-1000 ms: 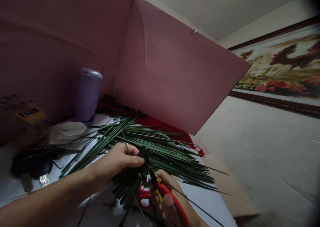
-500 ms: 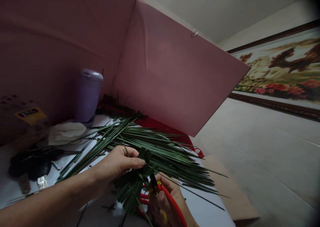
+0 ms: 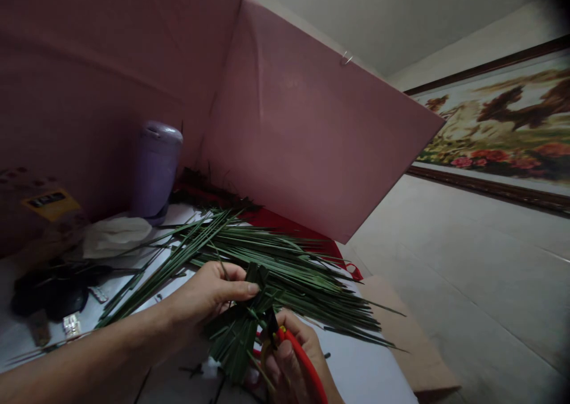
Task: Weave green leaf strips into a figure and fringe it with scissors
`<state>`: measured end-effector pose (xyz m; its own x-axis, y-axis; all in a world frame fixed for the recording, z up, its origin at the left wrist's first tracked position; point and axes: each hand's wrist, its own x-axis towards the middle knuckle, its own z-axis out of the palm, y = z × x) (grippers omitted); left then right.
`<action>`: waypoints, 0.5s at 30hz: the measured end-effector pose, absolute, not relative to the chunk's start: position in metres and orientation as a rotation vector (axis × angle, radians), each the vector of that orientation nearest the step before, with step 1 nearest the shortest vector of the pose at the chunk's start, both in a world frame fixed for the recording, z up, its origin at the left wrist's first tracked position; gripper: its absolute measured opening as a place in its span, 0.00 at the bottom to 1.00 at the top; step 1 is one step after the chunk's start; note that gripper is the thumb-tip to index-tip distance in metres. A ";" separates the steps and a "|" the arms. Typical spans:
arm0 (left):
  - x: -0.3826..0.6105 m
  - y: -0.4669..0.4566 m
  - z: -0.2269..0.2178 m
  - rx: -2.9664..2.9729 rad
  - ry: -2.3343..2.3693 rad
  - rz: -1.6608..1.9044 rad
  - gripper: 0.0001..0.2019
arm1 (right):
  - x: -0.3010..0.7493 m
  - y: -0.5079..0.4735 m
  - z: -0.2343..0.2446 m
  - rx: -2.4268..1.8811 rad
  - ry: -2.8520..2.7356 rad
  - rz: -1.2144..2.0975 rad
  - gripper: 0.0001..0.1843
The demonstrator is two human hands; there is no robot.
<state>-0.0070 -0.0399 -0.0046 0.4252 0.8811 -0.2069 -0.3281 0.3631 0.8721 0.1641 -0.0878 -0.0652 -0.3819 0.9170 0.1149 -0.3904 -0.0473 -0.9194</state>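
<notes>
My left hand (image 3: 209, 291) is closed, pinching a folded piece of green leaf strips (image 3: 243, 327) between thumb and fingers. My right hand (image 3: 294, 356) is closed round red-handled scissors (image 3: 296, 353), whose dark blades point up into the folded leaf piece just below my left thumb. Behind both hands a long bundle of green leaf strips (image 3: 285, 261) lies across the white table (image 3: 369, 374), tips fanning to the right.
A purple cylindrical container (image 3: 155, 169) stands at the back left by a pink folded board (image 3: 289, 119). A crumpled white tissue (image 3: 113, 235) and dark objects (image 3: 48, 294) lie at the left. A red cloth (image 3: 285, 220) lies under the bundle. Brown cardboard (image 3: 414, 339) sticks out past the table's right edge.
The scissors have risen from lying low and open-handled to standing with blades up against the leaf piece. My left hand has kept its pinch and barely moved.
</notes>
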 end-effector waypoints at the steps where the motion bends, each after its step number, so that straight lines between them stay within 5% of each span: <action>1: -0.006 -0.040 -0.005 0.857 0.770 0.888 0.15 | 0.164 -0.088 -0.066 -0.656 -1.204 1.629 0.23; 15: -0.003 -0.039 -0.009 0.829 0.748 0.915 0.14 | 0.160 -0.085 -0.073 -0.627 -1.154 1.574 0.23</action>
<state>-0.0033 -0.0390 -0.0092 0.4150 0.8885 -0.1961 -0.3688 0.3613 0.8564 0.1596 -0.0847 -0.0730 -0.3246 0.9328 0.1564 -0.4302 0.0017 -0.9027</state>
